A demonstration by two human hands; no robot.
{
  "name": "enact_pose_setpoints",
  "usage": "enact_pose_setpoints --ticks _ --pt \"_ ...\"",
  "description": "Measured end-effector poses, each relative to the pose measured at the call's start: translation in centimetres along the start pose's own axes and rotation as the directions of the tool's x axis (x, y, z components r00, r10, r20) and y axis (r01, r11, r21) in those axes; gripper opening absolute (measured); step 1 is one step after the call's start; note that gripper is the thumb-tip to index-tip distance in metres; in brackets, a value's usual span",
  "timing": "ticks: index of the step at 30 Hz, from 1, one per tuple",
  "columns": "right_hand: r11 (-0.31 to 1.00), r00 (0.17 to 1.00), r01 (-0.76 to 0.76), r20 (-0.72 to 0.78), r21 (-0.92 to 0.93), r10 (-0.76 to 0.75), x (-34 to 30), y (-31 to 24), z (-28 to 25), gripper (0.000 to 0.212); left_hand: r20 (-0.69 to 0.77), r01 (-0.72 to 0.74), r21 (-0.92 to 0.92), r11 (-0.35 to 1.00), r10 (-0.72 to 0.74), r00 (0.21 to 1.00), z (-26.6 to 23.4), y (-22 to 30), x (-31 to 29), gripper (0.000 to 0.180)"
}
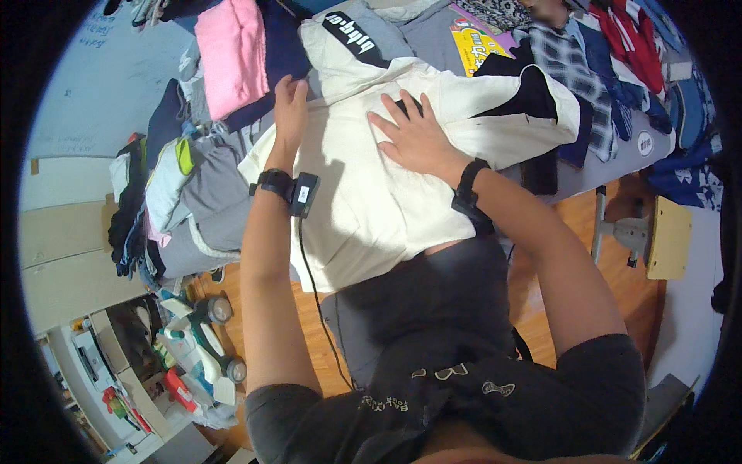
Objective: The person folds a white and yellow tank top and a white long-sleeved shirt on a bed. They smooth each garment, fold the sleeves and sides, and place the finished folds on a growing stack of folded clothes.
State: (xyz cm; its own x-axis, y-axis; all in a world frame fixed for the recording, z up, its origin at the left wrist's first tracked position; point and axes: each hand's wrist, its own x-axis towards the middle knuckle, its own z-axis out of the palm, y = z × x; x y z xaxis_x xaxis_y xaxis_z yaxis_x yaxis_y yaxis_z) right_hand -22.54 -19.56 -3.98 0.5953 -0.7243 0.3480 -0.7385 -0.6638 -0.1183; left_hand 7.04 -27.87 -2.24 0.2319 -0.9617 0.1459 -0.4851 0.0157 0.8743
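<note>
A cream hooded sweatshirt (348, 185) is spread in front of me, its near hem hanging toward my lap. Its hood (328, 66) points away from me, and a black patch with white lettering shows beside it. My right hand (417, 139) presses flat on the upper part of the sweatshirt with fingers spread. A sleeve (533, 127) reaches out to the right beyond that hand. At the sweatshirt's left edge, my left hand (291, 108) is seen side-on, fingers extended and slightly bent, with nothing visible in it.
A folded pink fleece (232, 58) lies at the far left, above grey and white clothes (216, 174). A black-and-white checked shirt (568, 77) and a red garment (630, 39) are piled at the far right. A yellow chair (668, 240) stands at right; a ride-on toy (202, 336) is on the floor at left.
</note>
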Motion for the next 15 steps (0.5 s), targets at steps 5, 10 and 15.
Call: enact_pose_setpoints --ticks 5,10,15 --pt "1.000 1.000 -0.005 -0.024 0.029 0.006 0.1 0.1 -0.1 0.058 0.048 0.354 -0.368 0.860 -0.362 0.931 5.4 1.9 2.6 0.081" --pt "1.000 1.000 -0.010 -0.005 0.027 0.010 0.1 0.1 -0.3 0.058 0.282 0.474 -0.711 0.519 -0.406 0.869 4.6 5.4 2.8 0.041" --pt "1.000 1.000 -0.010 0.008 0.022 0.009 0.1 0.0 -0.1 0.059 0.408 0.501 -0.704 0.504 -0.290 0.866 2.7 6.9 2.5 0.034"
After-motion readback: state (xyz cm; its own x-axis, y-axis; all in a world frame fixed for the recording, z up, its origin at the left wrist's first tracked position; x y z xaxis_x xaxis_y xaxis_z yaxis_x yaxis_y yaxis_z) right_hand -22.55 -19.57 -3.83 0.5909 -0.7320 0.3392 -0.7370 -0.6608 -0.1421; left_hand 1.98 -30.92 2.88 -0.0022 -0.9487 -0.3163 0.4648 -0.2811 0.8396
